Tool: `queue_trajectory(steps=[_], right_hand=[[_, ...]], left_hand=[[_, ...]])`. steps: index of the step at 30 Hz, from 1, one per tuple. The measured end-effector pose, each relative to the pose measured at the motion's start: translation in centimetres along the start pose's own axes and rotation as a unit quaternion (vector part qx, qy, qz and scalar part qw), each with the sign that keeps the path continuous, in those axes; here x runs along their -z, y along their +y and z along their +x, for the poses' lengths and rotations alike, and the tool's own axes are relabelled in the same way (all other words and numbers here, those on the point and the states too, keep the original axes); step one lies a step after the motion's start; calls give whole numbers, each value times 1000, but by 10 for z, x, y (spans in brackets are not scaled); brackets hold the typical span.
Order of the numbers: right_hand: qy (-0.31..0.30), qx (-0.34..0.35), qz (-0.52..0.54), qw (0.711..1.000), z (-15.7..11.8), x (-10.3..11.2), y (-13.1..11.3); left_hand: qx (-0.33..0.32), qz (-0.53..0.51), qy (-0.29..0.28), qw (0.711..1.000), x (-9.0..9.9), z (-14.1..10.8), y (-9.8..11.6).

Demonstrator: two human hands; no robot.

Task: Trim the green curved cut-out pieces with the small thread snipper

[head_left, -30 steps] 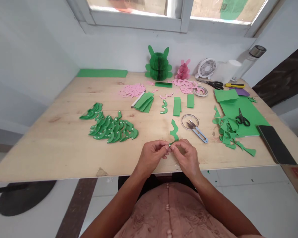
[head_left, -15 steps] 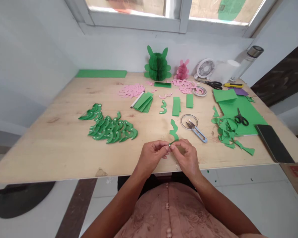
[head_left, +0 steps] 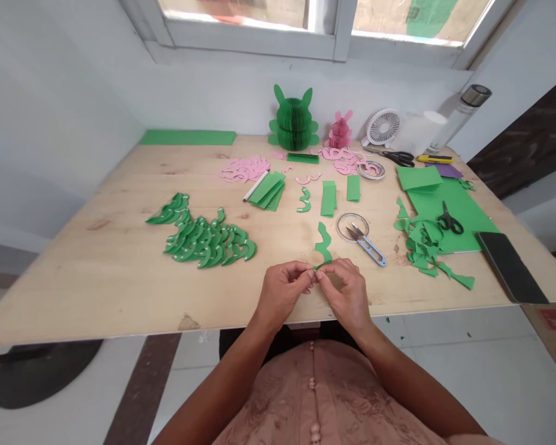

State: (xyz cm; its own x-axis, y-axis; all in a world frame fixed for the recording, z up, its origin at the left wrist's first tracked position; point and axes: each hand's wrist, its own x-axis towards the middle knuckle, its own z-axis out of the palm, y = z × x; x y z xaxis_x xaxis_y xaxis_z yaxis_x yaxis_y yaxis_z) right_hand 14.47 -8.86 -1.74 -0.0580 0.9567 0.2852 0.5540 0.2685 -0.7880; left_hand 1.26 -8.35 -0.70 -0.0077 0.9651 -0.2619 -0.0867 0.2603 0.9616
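Both hands meet over the table near its front edge, fingertips almost touching. My left hand (head_left: 283,290) pinches the near end of a wavy green paper strip (head_left: 323,246). My right hand (head_left: 345,287) pinches the same end from the other side, thumb and forefinger together. The strip's far part reaches away from my fingers over the table; its near tip is mostly hidden between them. Just beyond my right hand lie blue-handled thread snips (head_left: 370,249), resting partly over a tape ring (head_left: 353,227). Another wavy green cutout (head_left: 304,201) lies farther back.
Overlapping curved green pieces (head_left: 208,241) spread on the left. Folded green papers (head_left: 267,191) and pink cutouts (head_left: 245,168) lie behind. At right are green scraps (head_left: 424,244), black scissors (head_left: 450,221) and a phone (head_left: 509,266). A green honeycomb paper figure (head_left: 294,127) stands by the wall.
Both hands and the strip have shifted very slightly to the left. The small white spot seen at the fingertips earlier is now covered.
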Motion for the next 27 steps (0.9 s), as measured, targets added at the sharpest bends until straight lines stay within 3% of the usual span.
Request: queue_trajectory(steps=[18, 23, 27], right_hand=[[-18, -13, 30, 999, -1, 0, 4], [37, -97, 75, 992, -4, 0, 12], [61, -157, 183, 969, -3, -2, 12]], left_hand=[[-11, 17, 28, 999, 5, 3, -4], [9, -8, 38, 999, 4, 0, 0], [16, -14, 21, 1000, 2, -2, 2]])
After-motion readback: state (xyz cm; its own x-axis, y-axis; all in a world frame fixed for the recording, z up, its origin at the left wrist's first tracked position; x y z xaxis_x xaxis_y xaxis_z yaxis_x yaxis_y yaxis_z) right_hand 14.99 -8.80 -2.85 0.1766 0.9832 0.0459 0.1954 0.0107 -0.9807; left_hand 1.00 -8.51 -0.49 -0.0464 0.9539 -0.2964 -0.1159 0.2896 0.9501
